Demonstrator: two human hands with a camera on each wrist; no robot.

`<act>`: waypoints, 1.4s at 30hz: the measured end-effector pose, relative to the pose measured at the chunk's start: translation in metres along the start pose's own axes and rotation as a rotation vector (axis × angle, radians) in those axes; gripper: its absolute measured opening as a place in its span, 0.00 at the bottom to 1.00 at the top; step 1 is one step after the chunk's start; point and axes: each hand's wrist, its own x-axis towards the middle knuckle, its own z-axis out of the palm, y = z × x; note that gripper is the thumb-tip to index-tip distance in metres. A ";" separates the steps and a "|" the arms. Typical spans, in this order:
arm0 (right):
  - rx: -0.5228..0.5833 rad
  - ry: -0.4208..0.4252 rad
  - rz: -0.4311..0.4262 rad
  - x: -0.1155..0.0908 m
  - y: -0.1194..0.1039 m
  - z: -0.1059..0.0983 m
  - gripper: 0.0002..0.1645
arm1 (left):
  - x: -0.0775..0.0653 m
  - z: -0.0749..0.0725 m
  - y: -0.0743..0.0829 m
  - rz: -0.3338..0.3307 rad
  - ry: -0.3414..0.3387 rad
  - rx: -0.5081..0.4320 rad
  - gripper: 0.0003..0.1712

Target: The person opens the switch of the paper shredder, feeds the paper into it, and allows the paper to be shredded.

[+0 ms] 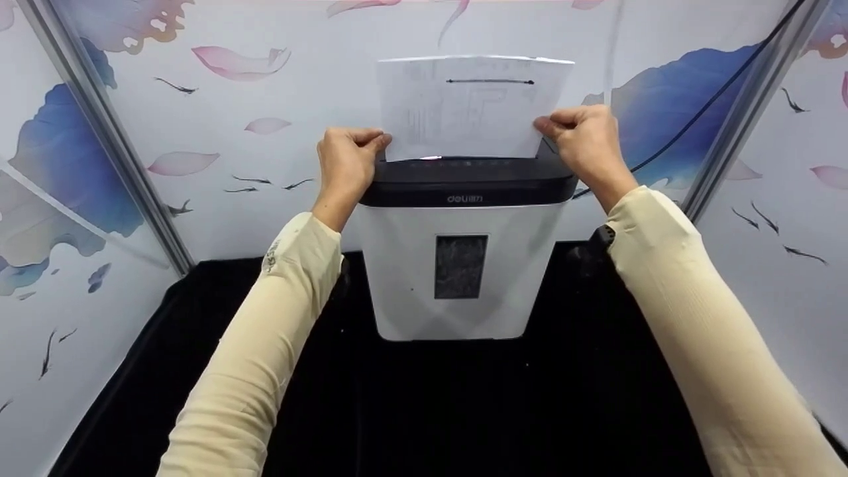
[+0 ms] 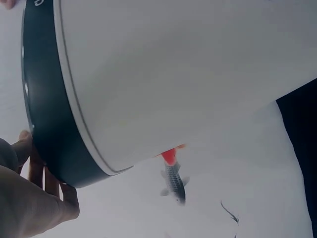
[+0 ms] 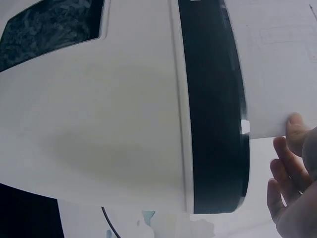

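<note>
A white paper shredder (image 1: 397, 265) with a black top (image 1: 424, 192) stands upright in the middle of the head view. A sheet of paper (image 1: 464, 119) with faint print rises from the slot in that top, its lower edge at the slot. My left hand (image 1: 348, 162) pinches the sheet's left edge between thumb and forefinger, just above the top's left end. On the opposite side my right hand (image 1: 589, 142) pinches the right edge a little higher. The right wrist view shows the thumb (image 3: 295, 130) pressed on the paper's face, with the other fingers behind or below.
Black cloth (image 1: 437, 404) covers the surface under the shredder. White panels (image 1: 265, 59) with painted petals and fish stand behind and at both sides, joined by metal posts (image 1: 106, 132). A black cable (image 1: 715, 93) runs from the upper right down behind the shredder.
</note>
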 end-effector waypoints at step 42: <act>-0.020 0.028 -0.062 -0.009 0.026 0.013 0.16 | -0.005 0.012 0.001 0.027 -0.059 0.245 0.17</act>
